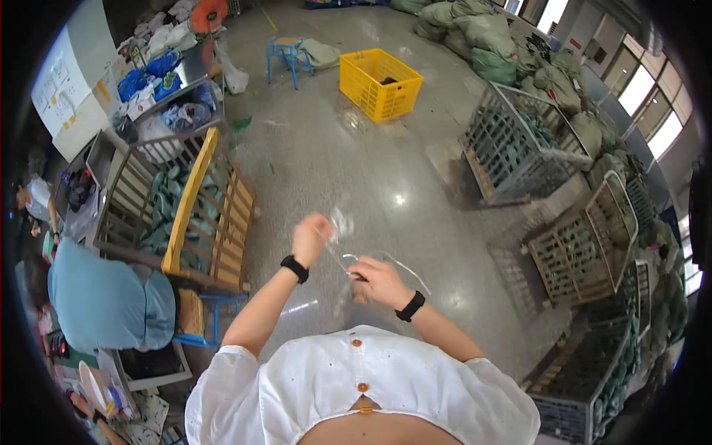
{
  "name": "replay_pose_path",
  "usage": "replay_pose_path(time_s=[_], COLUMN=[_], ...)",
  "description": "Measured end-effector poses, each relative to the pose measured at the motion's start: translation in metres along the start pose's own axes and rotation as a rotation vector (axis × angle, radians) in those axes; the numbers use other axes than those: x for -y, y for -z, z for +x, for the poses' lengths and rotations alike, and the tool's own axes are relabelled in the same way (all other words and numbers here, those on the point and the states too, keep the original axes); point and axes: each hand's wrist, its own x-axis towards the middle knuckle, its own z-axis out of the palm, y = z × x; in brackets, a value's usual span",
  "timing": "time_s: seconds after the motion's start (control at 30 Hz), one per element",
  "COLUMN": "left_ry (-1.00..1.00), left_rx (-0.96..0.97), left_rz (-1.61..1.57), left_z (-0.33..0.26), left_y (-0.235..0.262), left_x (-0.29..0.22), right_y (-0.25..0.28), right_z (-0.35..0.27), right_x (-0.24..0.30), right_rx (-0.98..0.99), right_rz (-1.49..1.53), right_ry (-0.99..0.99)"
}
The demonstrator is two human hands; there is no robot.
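In front of my chest, both my hands work on a thin white cord (pixel 409 268). My left hand (pixel 310 236), somewhat blurred, is closed, with one stretch of cord running down from it toward the right hand. A pale, crumpled, see-through piece (pixel 342 222) shows beside its fingers; I cannot tell what it is. My right hand (pixel 380 282) is lower and to the right, its fingers pinched on the cord, whose loose end trails out past the knuckles. Something small and dark shows under those fingers. Both wrists wear black bands.
On the left stands a slatted crate (pixel 211 222) of green pieces; near it a person in blue (pixel 111 297) sits bent over. A yellow plastic basket (pixel 378 89) and a blue stool (pixel 288 55) stand ahead. Metal cages (pixel 519 148) and stuffed sacks (pixel 482 41) line the right.
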Motion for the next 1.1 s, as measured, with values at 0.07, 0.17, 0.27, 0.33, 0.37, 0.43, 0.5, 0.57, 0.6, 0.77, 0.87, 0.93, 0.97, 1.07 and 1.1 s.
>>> replay_pose_path(time_s=[0.07, 0.17, 0.27, 0.33, 0.37, 0.43, 0.5, 0.57, 0.6, 0.77, 0.87, 0.93, 0.97, 1.07, 1.1], left_ry=[-0.130, 0.409, 0.678, 0.676, 0.706, 0.690, 0.629, 0.548, 0.234, 0.103, 0.466, 0.403, 0.369, 0.366, 0.360], left_rx=[0.550, 0.733, 0.303, 0.076, -0.197, -0.554, -0.563, -0.418, -0.363, 0.280, -0.101, -0.242, -0.365, -0.536, -0.467], left_rz=[-0.116, -0.691, -1.393, -1.484, -1.476, -1.473, -1.275, -0.529, -0.068, -0.383, -1.320, -1.401, -1.375, -1.181, -0.845], left_z=[0.039, 0.106, 0.167, 0.203, 0.226, 0.264, 0.297, 0.334, 0.355, 0.464, 0.525, 0.581, 0.604, 0.677, 0.701], left_y=[0.002, 0.021, 0.017, 0.012, 0.012, 0.014, 0.020, 0.033, 0.038, 0.052, 0.053, 0.058, 0.057, 0.050, 0.049], left_x=[0.008, 0.006, 0.026, 0.060, 0.074, 0.120, 0.164, 0.190, 0.207, 0.253, 0.285, 0.316, 0.336, 0.394, 0.413], right_y=[0.033, 0.060, 0.038, 0.012, 0.000, -0.027, -0.034, -0.029, -0.025, 0.004, 0.009, -0.017, -0.023, -0.043, -0.048], right_z=[0.061, 0.155, 0.224, 0.265, 0.280, 0.318, 0.372, 0.429, 0.463, 0.640, 0.702, 0.722, 0.735, 0.791, 0.813], right_x=[-0.037, -0.119, -0.178, -0.195, -0.207, -0.233, -0.241, -0.245, -0.253, -0.315, -0.363, -0.410, -0.409, -0.435, -0.444], right_rx=[-0.198, -0.156, -0.018, 0.134, 0.152, 0.155, 0.261, 0.452, 0.458, 0.440, 0.373, 0.355, 0.403, 0.455, 0.475], right_rz=[0.057, 0.083, 0.122, 0.252, 0.248, 0.366, 0.290, 0.141, 0.129, 0.069, 0.099, 0.162, 0.096, 0.090, 0.094], right_ry=[-0.103, -0.157, -0.104, -0.170, -0.156, -0.124, 0.031, 0.246, 0.258, 0.318, 0.198, 0.104, 0.102, 0.226, 0.245])
